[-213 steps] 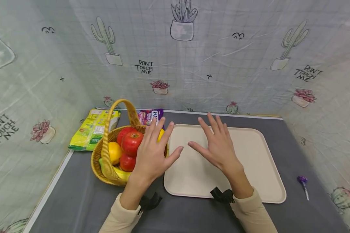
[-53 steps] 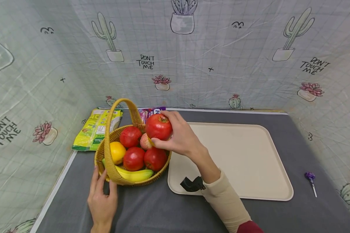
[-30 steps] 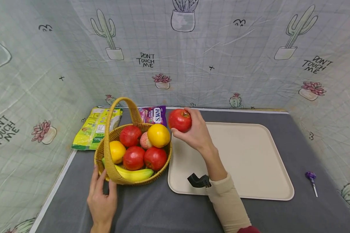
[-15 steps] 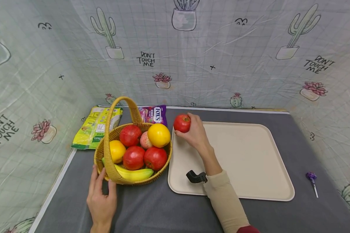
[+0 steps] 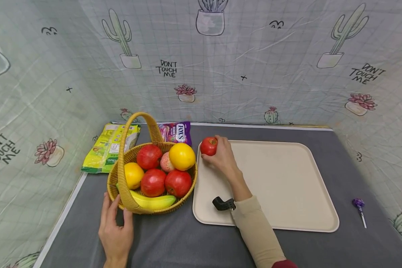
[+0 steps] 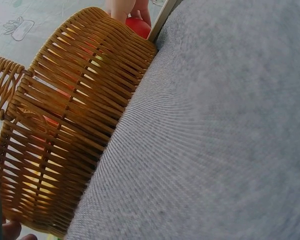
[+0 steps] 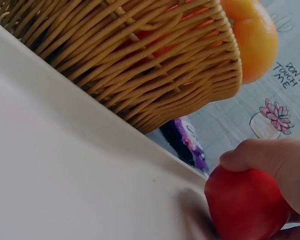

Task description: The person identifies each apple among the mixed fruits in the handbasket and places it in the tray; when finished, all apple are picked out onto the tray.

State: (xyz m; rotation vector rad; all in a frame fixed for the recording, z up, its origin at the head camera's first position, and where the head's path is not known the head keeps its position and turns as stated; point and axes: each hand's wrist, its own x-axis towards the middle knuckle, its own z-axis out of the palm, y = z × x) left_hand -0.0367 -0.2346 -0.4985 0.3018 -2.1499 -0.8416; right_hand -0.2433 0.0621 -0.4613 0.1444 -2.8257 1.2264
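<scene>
My right hand grips a red pomegranate from the right, thumb on its near side. The fruit is at the far left corner of the beige tray; in the right wrist view its shadow falls on the tray close by. Whether it touches the tray is hard to tell. My left hand rests against the near left side of a wicker basket, fingers fairly straight. The basket holds several pomegranates, two yellow-orange fruits, a pinkish bumpy fruit and a banana.
Behind the basket lie a yellow-green packet and a purple candy bag. A purple-wrapped lollipop lies right of the tray. The basket's tall handle arches above the fruit. Cactus-printed sheeting walls the grey table.
Both hands were raised and held nothing at first. My right hand has lifted a pomegranate out of the basket, moved it right and lowered it at the tray's corner. My left hand stays at the basket.
</scene>
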